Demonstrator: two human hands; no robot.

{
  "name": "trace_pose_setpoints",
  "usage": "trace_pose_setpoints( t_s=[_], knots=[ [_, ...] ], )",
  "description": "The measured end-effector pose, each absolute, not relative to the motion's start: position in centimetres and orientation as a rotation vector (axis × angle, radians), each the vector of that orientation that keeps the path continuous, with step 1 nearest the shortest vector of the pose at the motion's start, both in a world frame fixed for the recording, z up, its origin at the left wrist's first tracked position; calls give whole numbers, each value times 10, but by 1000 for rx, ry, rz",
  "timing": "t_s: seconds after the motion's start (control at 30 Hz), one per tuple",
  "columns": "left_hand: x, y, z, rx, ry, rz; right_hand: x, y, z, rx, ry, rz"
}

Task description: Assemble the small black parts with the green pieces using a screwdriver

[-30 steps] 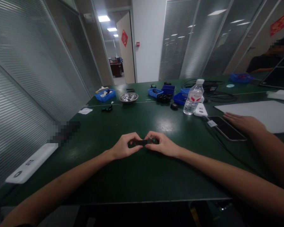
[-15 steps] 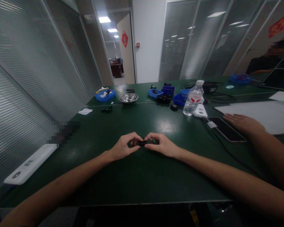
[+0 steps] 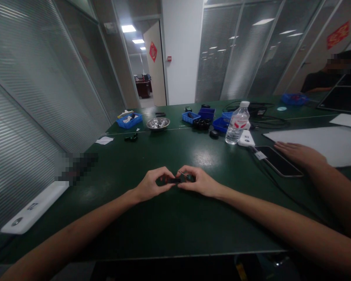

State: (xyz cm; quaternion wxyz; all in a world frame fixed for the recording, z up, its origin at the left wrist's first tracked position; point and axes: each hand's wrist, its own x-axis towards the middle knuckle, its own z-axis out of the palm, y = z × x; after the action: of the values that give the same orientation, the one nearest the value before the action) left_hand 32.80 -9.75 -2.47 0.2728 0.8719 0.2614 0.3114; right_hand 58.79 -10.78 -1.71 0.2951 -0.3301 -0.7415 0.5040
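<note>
A small dark part [image 3: 173, 180] is held between my two hands, just above the green table [image 3: 128, 230]. My left hand [image 3: 150, 185] pinches its left end between thumb and fingers. From the right, my right hand [image 3: 201, 182] closes its thumb and fingers on the other end of the same part. A thin light-coloured rod [image 3: 181, 173] shows by the right fingertips. The part's exact kind is too small and blurred to make out, and fingers cover some of it.
Farther back are a metal bowl [image 3: 158, 124], a blue tray [image 3: 129, 120], a small dark piece [image 3: 131, 137] and a water bottle [image 3: 238, 123]. Another person's hand [image 3: 300, 153] rests on the right, by a phone [image 3: 279, 160] and white sheets [image 3: 316, 140]. A white device [image 3: 35, 207] lies left.
Both hands keep their pinch on the dark part, which sits slightly lower and farther left in view. The whole scene has shifted slightly with the camera.
</note>
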Motion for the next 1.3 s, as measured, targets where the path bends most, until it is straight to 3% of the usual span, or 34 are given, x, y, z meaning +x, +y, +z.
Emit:
trace_pose_setpoints(
  t_s=[0.5,0.83,1.3],
  knots=[
    [326,-97,-25,2363,666,919,588,-105,-17,-923,-2073,1191],
    [328,-97,-24,2341,692,931,590,-105,-18,-919,-2042,1270],
    [329,-98,-20,2382,811,731,588,-106,-18,-902,-1996,1227]
  ],
)
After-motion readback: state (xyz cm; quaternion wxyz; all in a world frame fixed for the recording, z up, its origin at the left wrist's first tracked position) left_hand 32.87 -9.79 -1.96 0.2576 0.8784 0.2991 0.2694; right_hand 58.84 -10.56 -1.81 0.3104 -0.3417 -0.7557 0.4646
